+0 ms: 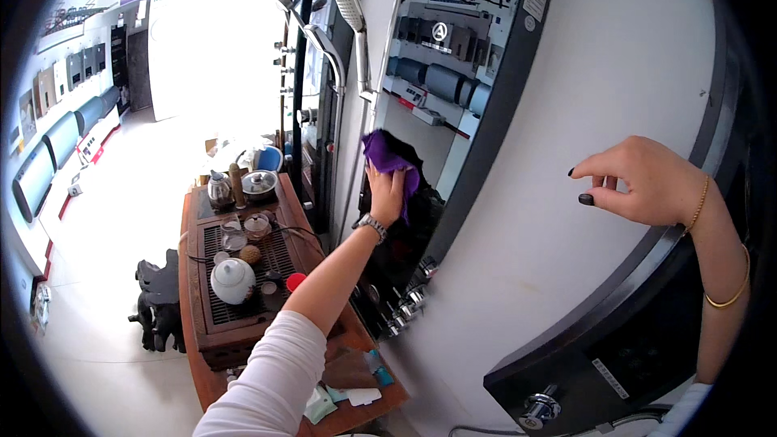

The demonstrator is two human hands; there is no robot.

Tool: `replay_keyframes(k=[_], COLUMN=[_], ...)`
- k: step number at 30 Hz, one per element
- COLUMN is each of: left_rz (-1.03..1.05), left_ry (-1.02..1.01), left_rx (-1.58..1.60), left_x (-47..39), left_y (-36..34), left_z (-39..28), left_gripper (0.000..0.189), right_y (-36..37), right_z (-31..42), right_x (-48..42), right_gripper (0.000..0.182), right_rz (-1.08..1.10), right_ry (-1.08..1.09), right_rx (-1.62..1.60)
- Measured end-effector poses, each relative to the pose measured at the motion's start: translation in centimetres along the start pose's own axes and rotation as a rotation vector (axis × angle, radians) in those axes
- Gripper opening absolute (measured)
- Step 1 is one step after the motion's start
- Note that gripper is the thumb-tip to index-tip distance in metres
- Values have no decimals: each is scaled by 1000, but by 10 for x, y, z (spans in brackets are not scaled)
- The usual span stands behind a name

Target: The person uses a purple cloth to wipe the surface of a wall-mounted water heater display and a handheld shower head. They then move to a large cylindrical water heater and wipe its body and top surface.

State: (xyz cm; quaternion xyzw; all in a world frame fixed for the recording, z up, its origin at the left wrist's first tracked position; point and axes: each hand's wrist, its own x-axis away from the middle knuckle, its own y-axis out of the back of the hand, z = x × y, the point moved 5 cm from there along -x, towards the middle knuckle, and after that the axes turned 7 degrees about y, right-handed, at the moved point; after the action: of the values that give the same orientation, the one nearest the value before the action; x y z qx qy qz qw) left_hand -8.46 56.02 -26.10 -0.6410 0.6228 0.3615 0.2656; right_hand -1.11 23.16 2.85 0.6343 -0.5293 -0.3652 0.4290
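My left hand (pixel 385 191), with a metal watch at the wrist, presses a purple cloth (pixel 391 155) against the lower part of a glossy, mirror-like panel (pixel 425 115) in a dark frame. Its fingers are partly covered by the cloth. My right hand (pixel 631 182) is raised in front of the white wall at the right, fingers curled and thumb apart, holding nothing. Just left of the panel stands a chrome shower head (pixel 349 6) on its rail. Chrome valve knobs (pixel 407 309) sit at the panel's lower end.
A wooden tea table (pixel 194 315) below carries a slatted tray, a white teapot (pixel 233 281), glass cups, a red cup (pixel 295 281) and a lidded pot (pixel 260 184). A dark carved stool (pixel 159 303) stands beside it. At lower right is a black panel with a chrome knob (pixel 540 408).
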Motion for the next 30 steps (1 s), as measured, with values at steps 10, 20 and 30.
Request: replay_keyframes(k=[10, 20, 30], left_rz=[210, 323, -111], left_ry=[1040, 133, -255], left_rx=[204, 26, -83], left_x=[171, 8, -131], left_y=[-52, -12, 19], left_z=[115, -98, -262], left_gripper=[81, 54, 84], right_y=[-5, 0, 6], right_z=[-5, -9, -8], right_x=[2, 17, 9], right_gripper=[22, 21, 28], right_rz=[-38, -142, -96], right_ry=[-52, -114, 64], right_rx=[14, 37, -82])
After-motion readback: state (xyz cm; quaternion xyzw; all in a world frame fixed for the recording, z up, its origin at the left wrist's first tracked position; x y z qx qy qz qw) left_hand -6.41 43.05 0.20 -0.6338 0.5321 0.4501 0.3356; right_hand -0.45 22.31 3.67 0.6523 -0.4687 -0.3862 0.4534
